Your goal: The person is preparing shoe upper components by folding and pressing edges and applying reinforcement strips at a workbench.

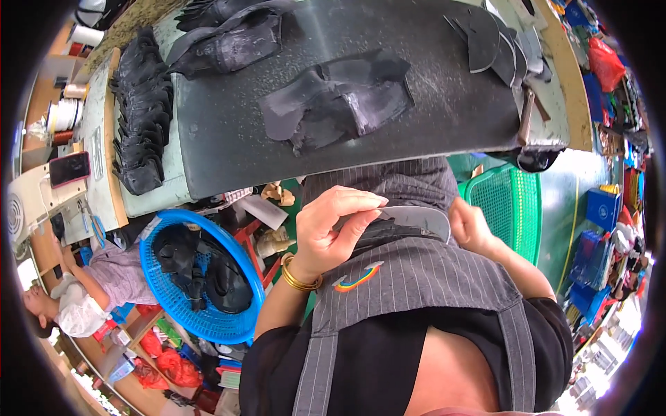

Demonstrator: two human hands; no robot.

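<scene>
Held piece: a curved grey shoe-upper piece with darker black layers under it, held between both hands close against the person's striped apron, just below the near edge of the worktable
Left hand: the left hand curls over the left end of the piece, fingers bent and thumb beneath, pinching its edge; gold bangles sit on the wrist
Right hand: the right hand grips the right end of the piece; its fingers lie behind the piece, so how tightly they press I cannot tell
Worktable: a dark, dusty work surface stretches above the hands
On the table, centre: a loose pile of black cut upper pieces, well apart from the hands
On the table, far left: a long row of stacked black pieces along the table's left side, and another heap toward the far edge
On the table, far right: a fan of flat dark pieces
Left of the person: a round blue plastic basket holding more black pieces, on the floor side
Right of the person: a green plastic crate just beside the right hand
Further left: a sewing machine with a phone on it, and another person seated nearby
</scene>
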